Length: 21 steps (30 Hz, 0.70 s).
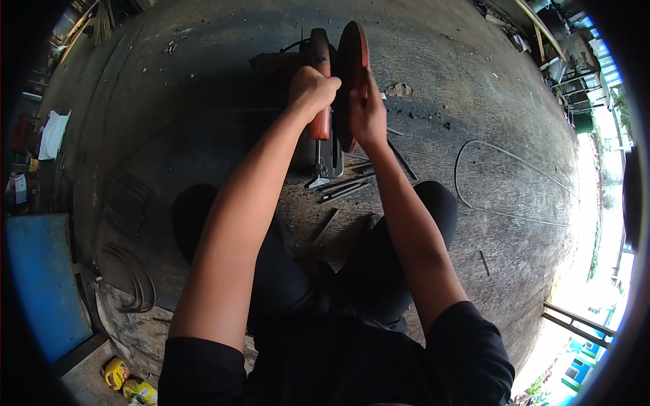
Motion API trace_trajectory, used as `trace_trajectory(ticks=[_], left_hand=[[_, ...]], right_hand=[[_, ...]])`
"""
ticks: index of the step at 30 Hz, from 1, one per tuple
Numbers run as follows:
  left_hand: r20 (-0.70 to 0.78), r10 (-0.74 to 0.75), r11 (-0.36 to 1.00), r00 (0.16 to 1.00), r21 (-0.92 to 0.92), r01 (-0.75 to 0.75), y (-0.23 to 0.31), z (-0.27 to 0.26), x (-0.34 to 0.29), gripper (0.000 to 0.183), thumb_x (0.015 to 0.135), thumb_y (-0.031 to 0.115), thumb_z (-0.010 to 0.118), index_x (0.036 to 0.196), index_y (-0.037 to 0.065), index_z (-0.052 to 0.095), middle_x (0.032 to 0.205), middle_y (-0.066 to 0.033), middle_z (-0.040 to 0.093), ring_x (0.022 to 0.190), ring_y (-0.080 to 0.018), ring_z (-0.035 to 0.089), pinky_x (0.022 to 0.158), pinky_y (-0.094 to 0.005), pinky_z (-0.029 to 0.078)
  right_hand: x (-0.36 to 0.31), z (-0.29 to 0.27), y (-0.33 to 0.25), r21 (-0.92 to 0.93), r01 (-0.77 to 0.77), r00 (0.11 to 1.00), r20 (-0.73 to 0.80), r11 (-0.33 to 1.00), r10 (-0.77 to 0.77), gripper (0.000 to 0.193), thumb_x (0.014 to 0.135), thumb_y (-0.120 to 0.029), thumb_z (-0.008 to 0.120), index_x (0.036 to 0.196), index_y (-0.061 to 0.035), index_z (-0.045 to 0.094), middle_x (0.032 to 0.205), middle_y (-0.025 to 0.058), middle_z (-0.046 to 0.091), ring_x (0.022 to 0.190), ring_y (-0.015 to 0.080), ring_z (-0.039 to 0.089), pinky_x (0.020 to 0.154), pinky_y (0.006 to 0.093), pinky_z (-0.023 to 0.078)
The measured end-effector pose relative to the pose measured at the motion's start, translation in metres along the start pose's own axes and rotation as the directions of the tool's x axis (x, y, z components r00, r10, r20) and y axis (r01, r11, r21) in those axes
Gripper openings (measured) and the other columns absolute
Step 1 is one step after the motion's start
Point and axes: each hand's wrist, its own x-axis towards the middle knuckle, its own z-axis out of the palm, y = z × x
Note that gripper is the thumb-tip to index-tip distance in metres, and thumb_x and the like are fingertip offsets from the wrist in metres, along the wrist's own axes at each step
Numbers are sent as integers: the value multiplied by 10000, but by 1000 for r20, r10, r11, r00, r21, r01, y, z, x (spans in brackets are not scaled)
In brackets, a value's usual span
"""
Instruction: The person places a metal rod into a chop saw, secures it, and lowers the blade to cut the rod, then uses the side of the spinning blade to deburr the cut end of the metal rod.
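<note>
A cut-off saw (319,51) with a red and dark body stands on the floor ahead of me. My left hand (313,91) is closed over the upper part of its red housing, fingers curled toward the disc; what lies inside them is hidden. Just right of the housing, a large reddish cutting disc (352,54) stands upright, seen nearly edge-on. My right hand (368,118) grips the disc's right side, fingers pointing up along it. Below the housing, a metal screw rod (318,155) runs down to the saw's base.
Several short metal bars (347,188) lie scattered between the saw and my knees. A bent wire loop (460,162) rests on the dark, worn floor to the right. Leftward are a blue panel (44,284) and a white sheet (54,135); yellow packages (116,373) sit lower left.
</note>
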Motion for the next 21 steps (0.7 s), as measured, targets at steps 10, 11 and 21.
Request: trace_trajectory(ticks=[10, 11, 21], left_hand=[[75, 28, 999, 997, -20, -26, 7, 3, 32, 264, 644, 177, 626, 723, -74, 640, 743, -227, 658, 768, -315, 678, 698, -382, 525], [87, 37, 999, 996, -15, -35, 8, 6, 33, 274, 643, 180, 625, 736, -76, 646, 747, -235, 658, 781, -320, 678, 707, -383, 521], [28, 130, 989, 991, 69, -132, -2, 2, 38, 327, 656, 231, 627, 727, -87, 647, 741, -257, 653, 746, -348, 675, 684, -391, 533]], right_hand=[[-210, 82, -14, 415, -660, 648, -108, 627, 754, 257, 885, -116, 549, 1094, 12, 472, 995, 97, 547, 903, 182, 525, 806, 326, 418], [-230, 91, -5, 497, -756, 515, 48, 427, 856, 300, 881, -135, 565, 1136, 3, 486, 1039, 105, 566, 914, 218, 562, 811, 341, 433], [-282, 165, 148, 692, -623, 430, 692, -365, 580, 325, 998, -295, 403, 1184, -49, 507, 1201, 135, 533, 1111, 248, 518, 929, 321, 421]])
